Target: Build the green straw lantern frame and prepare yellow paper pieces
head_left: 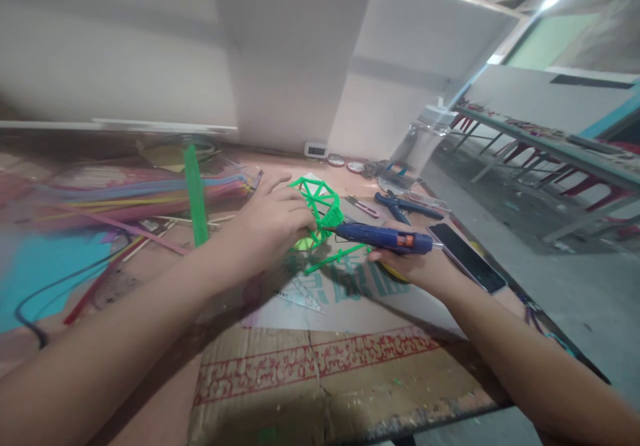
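Fingers of your left hand (283,216) are curled over the left side of the green frame (331,217), gripping it, while your right hand (415,267) is wrapped around the handle of the glue gun (373,235). The gun's long axis runs across your view, almost level, with its nozzle pointing left and meeting the frame by your left fingertips. Its body is dark blue with an orange part near the back, a yellow trigger below and a clear stick jutting from the rear. The frame sits between your hands, above the printed sheet (345,316); it is bright green, an open lattice with thin struts and a rounded outline, its face tilted. Just below it, a green strip (333,259) with short crosspieces slants up to the right; you cannot tell whether it is joined on.

Near the sheet's front lies a clear set square (303,297). Beyond your right hand are a cutter (363,207), blue pliers (407,206), a dark-screened phone (469,257) and a clear bottle (416,143). To your left, blurred coloured strips (150,196) and a blue sheet (50,269) cover part of the bench (167,403).
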`<state>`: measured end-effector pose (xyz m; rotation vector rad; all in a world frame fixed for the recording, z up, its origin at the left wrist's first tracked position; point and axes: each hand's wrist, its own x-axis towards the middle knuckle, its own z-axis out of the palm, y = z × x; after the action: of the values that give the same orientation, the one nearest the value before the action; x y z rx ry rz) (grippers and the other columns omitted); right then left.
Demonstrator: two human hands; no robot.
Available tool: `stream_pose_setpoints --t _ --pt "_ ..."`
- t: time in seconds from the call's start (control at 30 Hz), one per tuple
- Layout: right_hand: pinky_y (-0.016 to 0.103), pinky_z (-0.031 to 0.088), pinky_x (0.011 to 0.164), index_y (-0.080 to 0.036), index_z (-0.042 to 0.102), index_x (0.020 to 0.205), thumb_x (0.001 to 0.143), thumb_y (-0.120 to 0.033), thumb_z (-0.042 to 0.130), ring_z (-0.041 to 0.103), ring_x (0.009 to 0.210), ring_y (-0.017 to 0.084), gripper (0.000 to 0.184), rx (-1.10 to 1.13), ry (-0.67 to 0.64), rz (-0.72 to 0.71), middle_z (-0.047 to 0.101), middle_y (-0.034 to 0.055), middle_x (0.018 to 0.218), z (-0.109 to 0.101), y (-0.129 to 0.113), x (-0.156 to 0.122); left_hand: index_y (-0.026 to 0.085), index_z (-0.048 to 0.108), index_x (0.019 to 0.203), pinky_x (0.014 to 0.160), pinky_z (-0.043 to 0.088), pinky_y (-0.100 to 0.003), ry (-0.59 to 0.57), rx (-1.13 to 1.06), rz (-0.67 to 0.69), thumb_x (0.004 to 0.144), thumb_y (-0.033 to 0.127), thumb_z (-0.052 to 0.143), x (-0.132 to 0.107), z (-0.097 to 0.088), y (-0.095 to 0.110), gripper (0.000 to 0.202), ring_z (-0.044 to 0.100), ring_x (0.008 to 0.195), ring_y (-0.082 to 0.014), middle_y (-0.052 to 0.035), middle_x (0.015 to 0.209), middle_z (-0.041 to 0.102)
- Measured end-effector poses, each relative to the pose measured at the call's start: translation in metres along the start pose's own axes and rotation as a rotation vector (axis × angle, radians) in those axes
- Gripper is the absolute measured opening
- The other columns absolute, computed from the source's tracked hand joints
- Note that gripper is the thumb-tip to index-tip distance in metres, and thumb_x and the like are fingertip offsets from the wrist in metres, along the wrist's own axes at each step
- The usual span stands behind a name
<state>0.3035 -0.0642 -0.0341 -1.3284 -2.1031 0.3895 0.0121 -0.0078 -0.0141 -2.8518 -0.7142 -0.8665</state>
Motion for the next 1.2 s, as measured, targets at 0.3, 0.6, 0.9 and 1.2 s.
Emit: stream_pose_setpoints --t 0.3,0.6,0.9,1.2 --pt "0.026 0.037 0.052 -0.020 0.059 0.072 0.082 -0.059 0.073 0.049 0.056 0.014 0.042 -0.009 0.010 0.009 0.057 -0.0012 0.061 0.001 0.002 0.001 0.023 0.072 0.086 0.115 0.032 -0.052 0.024 0.002 0.007 0.097 0.025 0.053 0.000 0.000 -0.001 0.022 0.065 0.098 -0.0218 -0.0022 0.091 0.077" --pt "0.026 0.035 0.049 -0.021 0.058 0.068 0.078 -0.062 0.073 0.047 0.053 0.014 0.046 0.021 -0.002 0.055 0.056 -0.0014 0.058 0.002 -0.002 0.002 0.022 0.071 0.086 0.114 0.032 -0.052 0.024 0.022 0.019 0.097 0.023 0.054 -0.001 0.001 -0.004 0.020 0.065 0.098 -0.0218 -0.0021 0.089 0.076" --pt "0.026 0.036 0.049 -0.020 0.060 0.066 0.077 -0.063 0.073 0.050 0.053 0.014 0.046 0.004 -0.028 0.060 0.058 -0.0001 0.057 -0.001 -0.007 0.003 0.023 0.071 0.084 0.113 0.032 -0.050 0.028 0.047 0.017 0.096 0.022 0.055 -0.001 0.003 -0.005 0.020 0.065 0.095 -0.0209 -0.0007 0.085 0.076" --pt "0.029 0.046 0.057 -0.020 0.065 0.082 0.083 -0.053 0.075 0.061 0.063 0.018 0.035 0.154 -0.029 -0.036 0.068 0.0037 0.072 -0.006 -0.009 0.002 0.021 0.070 0.083 0.110 0.035 -0.049 0.031 0.034 0.021 0.095 0.022 0.058 0.000 0.002 -0.007 0.017 0.065 0.093 -0.0216 -0.0013 0.084 0.075"
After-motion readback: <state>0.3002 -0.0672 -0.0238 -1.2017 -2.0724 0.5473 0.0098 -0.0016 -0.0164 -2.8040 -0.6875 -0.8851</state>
